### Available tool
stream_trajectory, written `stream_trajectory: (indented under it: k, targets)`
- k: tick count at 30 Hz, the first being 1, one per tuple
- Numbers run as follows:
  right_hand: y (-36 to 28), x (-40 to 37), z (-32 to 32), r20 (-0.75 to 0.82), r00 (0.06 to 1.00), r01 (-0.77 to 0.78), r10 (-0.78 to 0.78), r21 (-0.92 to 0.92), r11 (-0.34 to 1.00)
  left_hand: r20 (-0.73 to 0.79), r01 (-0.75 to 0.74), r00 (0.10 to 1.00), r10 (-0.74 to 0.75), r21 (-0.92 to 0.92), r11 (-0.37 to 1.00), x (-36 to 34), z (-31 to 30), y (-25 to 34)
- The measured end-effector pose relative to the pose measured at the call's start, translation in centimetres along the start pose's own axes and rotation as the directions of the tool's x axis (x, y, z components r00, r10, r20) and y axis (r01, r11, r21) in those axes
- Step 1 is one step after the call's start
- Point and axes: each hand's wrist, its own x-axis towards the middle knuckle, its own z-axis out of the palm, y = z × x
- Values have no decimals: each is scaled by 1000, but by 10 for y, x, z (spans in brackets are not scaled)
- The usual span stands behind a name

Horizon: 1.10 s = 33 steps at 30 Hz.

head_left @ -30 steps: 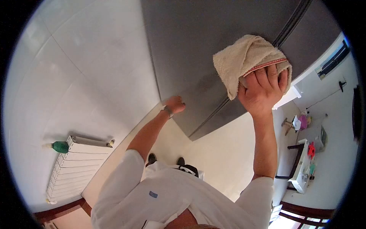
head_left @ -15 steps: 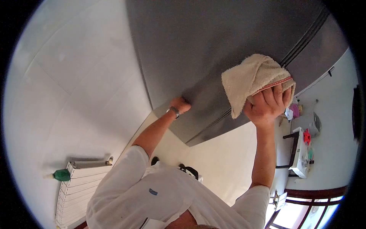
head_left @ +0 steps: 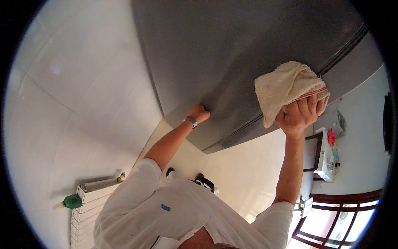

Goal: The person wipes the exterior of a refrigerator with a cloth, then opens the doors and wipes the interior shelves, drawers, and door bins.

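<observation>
A beige cloth (head_left: 284, 89) with a red-edged hem lies bunched against a large dark grey panel (head_left: 199, 50), close to its long dark seam. My right hand (head_left: 299, 116) has its fingers closed on the lower right of the cloth. Lower on the panel, my left hand (head_left: 200, 113), with a watch at the wrist, is curled into a fist against the grey surface. Nothing shows in it.
A white radiator (head_left: 93, 207) with a green bottle (head_left: 72, 201) at its end is at the lower left, by a white wall (head_left: 83, 83). At the right, a white table (head_left: 326, 159) holds a red item. A window (head_left: 336, 220) is below it.
My right hand and the cloth have shifted right and slightly down in view. The panel and the room have also shifted with the camera. My left hand stays in a fist against the panel.
</observation>
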Motion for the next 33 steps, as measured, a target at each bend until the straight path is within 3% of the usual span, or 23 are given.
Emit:
stream_trajectory:
  k: [3, 6, 10, 19, 22, 24, 28, 30, 31, 32, 33]
  targets:
    - [-1, 2, -2, 18, 1000, 12, -12, 3, 1000, 65, 42, 997, -36, -87, 995, -1, -2, 1]
    - [-4, 1, 0, 44, 999, 25, -24, -14, 1000, 23, 75, 997, -72, -113, 991, -3, -2, 6]
    - [-3, -2, 2, 106, 994, 16, -11, -47, 999, 0, 12, 1000, -12, -40, 999, 8, 7, 1]
    - [-7, -5, 4, 66, 998, -18, 17, 17, 1000, 35, 88, 996, -85, -107, 990, -6, -6, 10]
    - [-11, 0, 3, 63, 997, -37, 35, 26, 999, 0, 24, 1000, -24, -12, 1000, 12, 11, -6]
    - [-12, 3, 0, 77, 996, -41, 39, 25, 999, -126, -5, 992, 5, -1, 1000, 12, 15, -6]
    - [-18, 0, 5, 93, 995, -35, 35, 2, 999, -49, -69, 996, 76, 127, 990, -9, 6, 9]
    - [-30, -33, 27, 107, 992, -69, 65, 31, 997, 167, -214, 953, 254, -226, 950, -18, 9, 20]
    - [-36, -43, 34, 124, 988, -103, 95, 60, 993, 166, -216, 952, 256, -225, 950, -30, 6, 34]
    - [-54, -14, 17, 194, 981, -28, 16, 57, 998, 147, -237, 940, 309, -371, 898, -49, -2, 55]
    - [-62, -21, 22, 260, 966, -48, 18, 109, 993, 120, -253, 926, 359, -509, 823, -65, -10, 70]
